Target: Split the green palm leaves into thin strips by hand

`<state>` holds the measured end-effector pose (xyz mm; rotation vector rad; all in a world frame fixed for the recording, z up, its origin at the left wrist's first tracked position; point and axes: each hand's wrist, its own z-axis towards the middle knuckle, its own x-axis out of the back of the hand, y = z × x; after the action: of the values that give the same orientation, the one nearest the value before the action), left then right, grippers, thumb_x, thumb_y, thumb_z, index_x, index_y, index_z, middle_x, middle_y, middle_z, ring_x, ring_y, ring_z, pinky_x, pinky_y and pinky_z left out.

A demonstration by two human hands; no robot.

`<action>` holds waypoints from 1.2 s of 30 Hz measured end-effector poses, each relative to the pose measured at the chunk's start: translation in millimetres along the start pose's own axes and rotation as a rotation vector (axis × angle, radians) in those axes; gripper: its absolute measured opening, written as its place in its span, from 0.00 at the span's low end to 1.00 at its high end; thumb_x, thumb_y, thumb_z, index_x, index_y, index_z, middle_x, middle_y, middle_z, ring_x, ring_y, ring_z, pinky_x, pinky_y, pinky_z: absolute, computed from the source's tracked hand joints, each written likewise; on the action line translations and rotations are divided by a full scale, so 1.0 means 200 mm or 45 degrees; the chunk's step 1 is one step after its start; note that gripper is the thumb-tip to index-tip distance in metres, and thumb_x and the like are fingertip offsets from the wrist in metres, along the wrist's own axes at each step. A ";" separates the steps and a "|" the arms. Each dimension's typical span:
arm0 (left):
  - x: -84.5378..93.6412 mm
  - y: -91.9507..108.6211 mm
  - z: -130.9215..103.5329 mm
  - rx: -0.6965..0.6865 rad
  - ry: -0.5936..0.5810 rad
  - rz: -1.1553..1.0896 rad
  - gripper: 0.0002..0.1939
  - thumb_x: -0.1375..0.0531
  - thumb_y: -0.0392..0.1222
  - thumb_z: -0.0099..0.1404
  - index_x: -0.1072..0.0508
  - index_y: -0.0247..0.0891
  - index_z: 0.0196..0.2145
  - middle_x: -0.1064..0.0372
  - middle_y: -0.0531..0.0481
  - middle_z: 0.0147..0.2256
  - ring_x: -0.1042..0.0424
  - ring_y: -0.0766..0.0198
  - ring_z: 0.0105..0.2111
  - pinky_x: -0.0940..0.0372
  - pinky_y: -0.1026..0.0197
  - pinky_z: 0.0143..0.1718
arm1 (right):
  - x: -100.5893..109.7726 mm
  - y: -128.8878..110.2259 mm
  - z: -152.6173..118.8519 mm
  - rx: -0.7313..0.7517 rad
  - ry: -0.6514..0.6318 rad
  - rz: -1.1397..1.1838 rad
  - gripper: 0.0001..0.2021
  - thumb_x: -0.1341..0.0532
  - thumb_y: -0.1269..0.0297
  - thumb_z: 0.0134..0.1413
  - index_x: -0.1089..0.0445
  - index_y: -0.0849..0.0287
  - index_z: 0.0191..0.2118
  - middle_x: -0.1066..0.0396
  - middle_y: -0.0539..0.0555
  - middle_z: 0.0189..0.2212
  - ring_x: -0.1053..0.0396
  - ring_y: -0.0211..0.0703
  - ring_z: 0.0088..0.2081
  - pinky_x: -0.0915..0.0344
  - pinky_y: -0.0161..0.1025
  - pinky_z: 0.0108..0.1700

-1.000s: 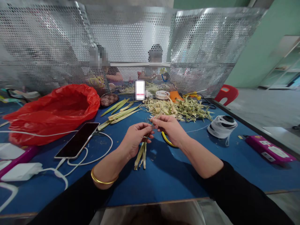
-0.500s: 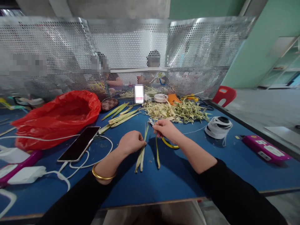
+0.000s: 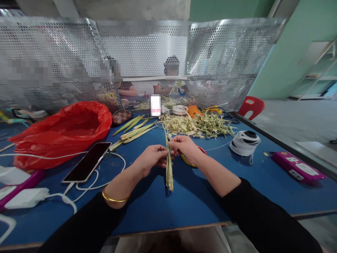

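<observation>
Long pale-green leaf strips [image 3: 169,174] hang together over the blue table [image 3: 147,214], their lower ends toward me. My left hand [image 3: 154,157] pinches them from the left. From the right, my right hand [image 3: 181,146] closes its fingers on the same strips, touching or nearly touching the left fingertips. Scissors with a yellow and red handle [image 3: 187,161] show below the right hand, partly hidden by it. Beyond the hands lie a bundle of longer leaves [image 3: 137,133] and a heap of cut leaf pieces [image 3: 200,124].
At the left are a red plastic bag [image 3: 63,130], a phone [image 3: 88,161] and white cables. A white cord spool [image 3: 244,143] and a purple pack [image 3: 296,167] lie at the right. A perforated metal screen [image 3: 144,45] stands behind; people sit beyond it.
My hands have come together. The separate strip from the right hand now lies against the left hand's strips, and more of the yellow and red handle shows.
</observation>
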<state>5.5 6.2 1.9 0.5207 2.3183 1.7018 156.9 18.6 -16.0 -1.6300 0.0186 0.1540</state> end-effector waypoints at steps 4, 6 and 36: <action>-0.01 -0.01 0.00 -0.022 0.017 -0.046 0.13 0.34 0.44 0.51 0.34 0.34 0.28 0.27 0.46 0.27 0.29 0.67 0.23 0.34 0.65 0.27 | 0.00 0.01 0.00 -0.004 -0.017 -0.021 0.13 0.33 0.60 0.38 0.37 0.60 0.22 0.36 0.45 0.14 0.37 0.31 0.16 0.40 0.30 0.20; -0.01 -0.01 0.00 -0.040 0.010 -0.048 0.13 0.34 0.43 0.50 0.33 0.34 0.28 0.27 0.47 0.27 0.30 0.68 0.22 0.34 0.64 0.28 | 0.00 0.01 -0.01 -0.002 -0.022 -0.036 0.13 0.32 0.61 0.37 0.37 0.60 0.21 0.36 0.45 0.15 0.38 0.31 0.16 0.40 0.30 0.20; -0.02 -0.05 0.04 -0.819 -0.041 0.340 0.13 0.49 0.44 0.64 0.29 0.37 0.27 0.31 0.49 0.28 0.34 0.64 0.31 0.39 0.63 0.35 | -0.03 -0.08 -0.06 0.310 0.169 0.042 0.16 0.35 0.53 0.42 0.32 0.61 0.33 0.30 0.50 0.28 0.32 0.35 0.28 0.37 0.34 0.30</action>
<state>10.4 10.1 -9.4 0.7238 1.5823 2.3833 153.7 8.2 1.4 -1.3950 0.1600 0.0658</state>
